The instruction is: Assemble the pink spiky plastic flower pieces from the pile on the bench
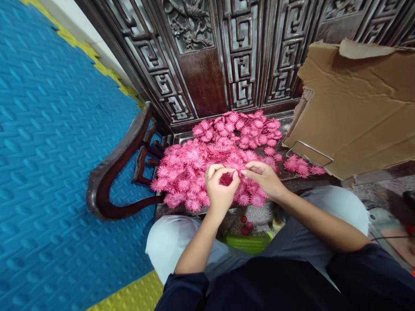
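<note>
A heap of pink artificial flower heads [186, 172] covers the left part of a dark wooden bench [290, 185]. Over its front side, my left hand [220, 183] is closed, with thumb and forefinger pinching the edge of a pink flower [234, 165]. From the other side my right hand [264, 178] pinches the same flower between thumb and fingertips. The flower's thin pointed petals spread between the two hands; its lower edge is partly hidden by my fingertips. More flower heads lie right behind and below both hands.
A large brown cardboard piece [353, 108] stands on the right, with a bent metal wire [309, 151] at its lower edge. The bench's curved armrest [113, 172] is on the left, its carved back [204, 82] behind. A green plastic object [248, 242] shows between my knees.
</note>
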The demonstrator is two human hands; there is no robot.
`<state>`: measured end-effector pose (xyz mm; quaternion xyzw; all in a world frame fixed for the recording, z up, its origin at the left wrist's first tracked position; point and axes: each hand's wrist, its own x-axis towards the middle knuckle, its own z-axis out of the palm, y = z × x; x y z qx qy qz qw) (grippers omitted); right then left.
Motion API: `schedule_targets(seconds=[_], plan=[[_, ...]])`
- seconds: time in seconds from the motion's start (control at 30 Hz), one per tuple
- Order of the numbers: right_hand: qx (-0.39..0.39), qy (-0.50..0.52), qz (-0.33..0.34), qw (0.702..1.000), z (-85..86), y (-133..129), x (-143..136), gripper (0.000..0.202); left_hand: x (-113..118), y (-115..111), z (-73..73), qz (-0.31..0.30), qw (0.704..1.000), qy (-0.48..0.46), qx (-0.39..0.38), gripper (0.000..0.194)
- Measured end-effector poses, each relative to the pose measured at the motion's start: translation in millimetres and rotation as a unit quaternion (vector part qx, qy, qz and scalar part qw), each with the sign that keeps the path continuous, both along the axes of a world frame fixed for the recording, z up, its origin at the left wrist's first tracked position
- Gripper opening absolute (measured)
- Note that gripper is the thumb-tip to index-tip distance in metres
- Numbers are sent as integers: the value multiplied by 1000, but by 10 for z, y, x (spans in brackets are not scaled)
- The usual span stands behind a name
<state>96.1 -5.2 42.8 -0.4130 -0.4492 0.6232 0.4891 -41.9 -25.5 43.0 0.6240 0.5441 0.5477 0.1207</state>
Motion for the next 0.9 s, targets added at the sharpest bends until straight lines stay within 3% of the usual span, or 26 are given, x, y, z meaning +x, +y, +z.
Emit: schedule_targets(seconds=[0.2,0.43,0.63,0.9], plan=[[1,0,7,1000,-3,11,20,20,-64,35,27,-88,976,-162,-112,5],[11,11,16,1000,7,-8,16,25,-77,69,-16,-134,937,-287,-145,8],[15,3,11,1000,29,-38,-3,31,-58,34,8,-117,941,-289,-134,14],[-20,69,-4,997,43,-74,2,26,-96,15,44,-113,955,-260,-87,8]])
